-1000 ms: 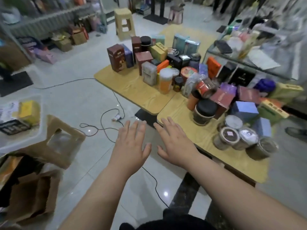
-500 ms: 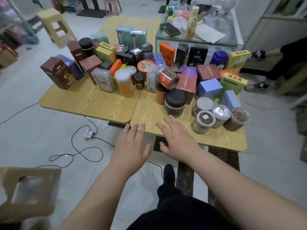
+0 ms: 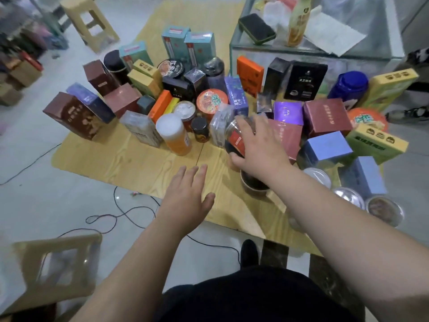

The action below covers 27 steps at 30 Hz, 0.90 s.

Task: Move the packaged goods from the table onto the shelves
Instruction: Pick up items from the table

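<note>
head view: at the far left, low in the frame, a tan stool stands blurred on the pale floor, and a thin black cable loops across the floor beside it. the wooden table begins just right of that, crowded with packaged goods. at its left end a brown box stands just beside a dark blue box. nearer the middle an orange bottle with a white cap stands upright at the front of the crowd. the left hand hovers palm down over the near edge of the table, fingers straight and close together, holding nothing. right of it a clear jar with a red label (dark contents show through it) lies tilted among the packages, raised above the table top; what it rests on is hidden. the right hand grasps it, fingers draped over its top and thumb curled against its lower near end. under the right wrist a squat dark-lidded jar stands on the table. further right sits a pale blue box, and beyond the forearm round tins stand near the table's right corner. behind, at the upper right, a glass counter carries a dark flat case and a sheet of paper.
</note>
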Available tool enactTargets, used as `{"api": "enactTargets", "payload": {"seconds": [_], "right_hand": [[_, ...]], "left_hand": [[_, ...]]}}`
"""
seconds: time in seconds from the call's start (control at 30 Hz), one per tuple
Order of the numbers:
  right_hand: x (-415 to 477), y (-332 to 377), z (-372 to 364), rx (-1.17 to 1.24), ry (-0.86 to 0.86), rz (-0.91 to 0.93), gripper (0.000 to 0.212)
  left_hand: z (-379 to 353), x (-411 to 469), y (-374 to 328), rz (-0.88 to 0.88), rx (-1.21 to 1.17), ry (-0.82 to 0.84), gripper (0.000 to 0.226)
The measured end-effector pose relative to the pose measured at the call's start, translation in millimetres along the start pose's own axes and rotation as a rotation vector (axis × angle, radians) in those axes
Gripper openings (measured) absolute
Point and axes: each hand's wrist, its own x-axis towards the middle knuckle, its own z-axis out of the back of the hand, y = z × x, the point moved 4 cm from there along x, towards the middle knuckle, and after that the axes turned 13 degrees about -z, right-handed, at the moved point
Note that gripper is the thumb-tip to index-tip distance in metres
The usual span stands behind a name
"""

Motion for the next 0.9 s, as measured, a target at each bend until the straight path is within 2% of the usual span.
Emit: {"api": "enactTargets", "payload": {"seconds": [0.2, 0.33, 0.43, 0.57, 0.7, 0.8, 0.9], "right_hand": [[48.7, 10.2, -13.0, -0.157, 0.218, -0.173, 0.107], [62.7, 16.6, -20.3, -0.173, 0.179, -0.215, 0.083], [58.5, 31.4, -25.6, -0.002, 0.165, -0.150, 0.076], [47.5, 65.0, -38.7, 0.338, 0.137, -0.040, 0.078], [48.0, 86.1, -61.9, 0.580, 0.111, -0.157, 0.069], [47.4, 88.6, -76.5, 0.627, 0.097, -0.271, 0.068], [40.4, 88.0, -84.6, 0.642, 0.109, -0.341, 0.070]], "left_hand": [[4.4, 28.1, 35.0, 0.013, -0.079, 0.024, 0.075], [19.4, 51.7, 92.4, 0.059, -0.096, -0.081, 0.084], [33.7, 77.5, 132.2, 0.044, -0.041, -0.118, 0.087], [40.8, 122.2, 173.9, 0.065, -0.002, 0.005, 0.090], [34.1, 158.5, 196.0, 0.029, -0.029, 0.116, 0.088], [22.3, 163.8, 196.3, -0.052, -0.053, 0.077, 0.084], [1.6, 149.9, 200.9, -0.211, -0.230, -0.039, 0.092]]}}
